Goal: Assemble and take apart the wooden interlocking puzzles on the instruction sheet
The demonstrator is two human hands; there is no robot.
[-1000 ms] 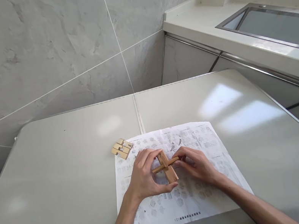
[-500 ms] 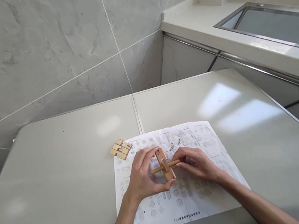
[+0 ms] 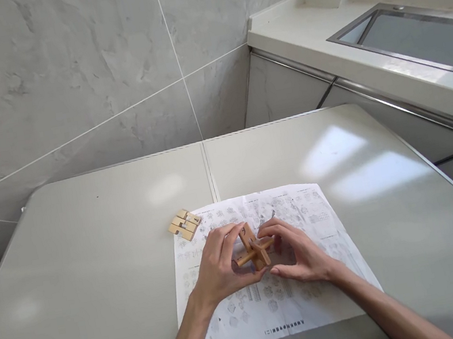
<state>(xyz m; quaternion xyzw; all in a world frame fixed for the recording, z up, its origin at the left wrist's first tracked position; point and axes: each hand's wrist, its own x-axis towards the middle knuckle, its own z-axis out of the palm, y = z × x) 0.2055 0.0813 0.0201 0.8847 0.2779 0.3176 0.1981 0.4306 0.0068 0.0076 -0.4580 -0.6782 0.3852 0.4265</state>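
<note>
A small wooden puzzle (image 3: 253, 249) of crossed, interlocked sticks is held just above a printed instruction sheet (image 3: 277, 306). My left hand (image 3: 220, 267) grips it from the left, fingers curled round the sticks. My right hand (image 3: 298, 253) pinches it from the right, thumb below and fingers above. Several loose wooden puzzle pieces (image 3: 184, 225) lie together on the table by the sheet's far left corner, a short way beyond my left hand.
The sheet lies on a pale grey table (image 3: 94, 263) with a seam down its middle. Grey tiled wall stands behind it. To the right a white counter (image 3: 316, 31) holds a steel sink (image 3: 417, 36); a gap separates it from the table.
The crossed sticks have been tipped up from lying nearly flat. My right hand has shifted from the stick's end to cup the puzzle from the right.
</note>
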